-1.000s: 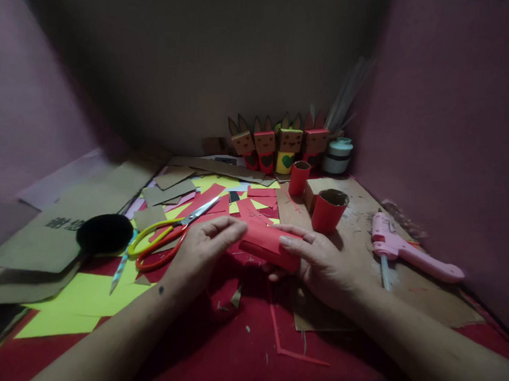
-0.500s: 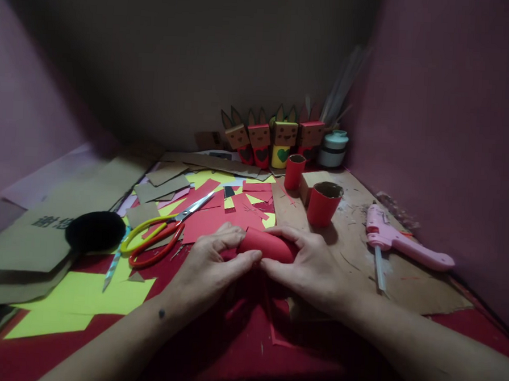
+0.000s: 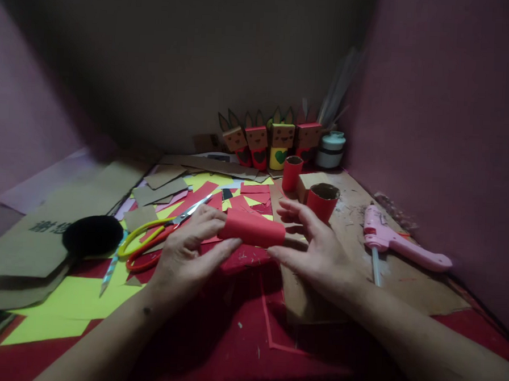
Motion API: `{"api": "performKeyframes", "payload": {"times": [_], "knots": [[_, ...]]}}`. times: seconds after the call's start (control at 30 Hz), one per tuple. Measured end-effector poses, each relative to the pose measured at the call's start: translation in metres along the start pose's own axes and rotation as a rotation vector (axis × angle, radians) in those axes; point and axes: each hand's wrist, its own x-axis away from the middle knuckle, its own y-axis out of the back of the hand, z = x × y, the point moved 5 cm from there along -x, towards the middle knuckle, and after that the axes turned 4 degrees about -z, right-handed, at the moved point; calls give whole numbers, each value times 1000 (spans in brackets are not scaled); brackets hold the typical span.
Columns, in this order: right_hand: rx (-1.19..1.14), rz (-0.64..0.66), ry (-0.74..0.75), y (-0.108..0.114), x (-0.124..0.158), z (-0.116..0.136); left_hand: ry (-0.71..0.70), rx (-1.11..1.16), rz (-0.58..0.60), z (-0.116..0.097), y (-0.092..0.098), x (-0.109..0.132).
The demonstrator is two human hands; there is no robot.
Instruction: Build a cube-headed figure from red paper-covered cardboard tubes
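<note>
A red paper-covered tube lies sideways just above the table, in front of me. My left hand grips its left end, thumb below and fingers curled over the far side. At the tube's right end, my right hand has its fingers and thumb spread apart, the thumb tip by the lower edge; whether it touches is hard to tell. Beyond the right hand stand a wide red tube and a narrower red tube, both upright with brown cardboard showing inside.
Scissors with red and yellow handles lie left, beside a striped pencil and a black round object. A pink glue gun rests on cardboard at right. Several animal-faced paper figures and a pale-green jar stand behind.
The red tube has moved slightly left and up with my left hand. My right hand has loosened from its right end and its fingers have spread.
</note>
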Motion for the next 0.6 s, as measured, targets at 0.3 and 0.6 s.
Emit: {"api": "performKeyframes", "payload": {"times": [0.3,0.6], "knots": [[261,303,127,-22,13,11,-412,-22,249,-27,-22,21],[90,341,-172,-11,4,-4,79,-242,-151,4,44,7]]}}
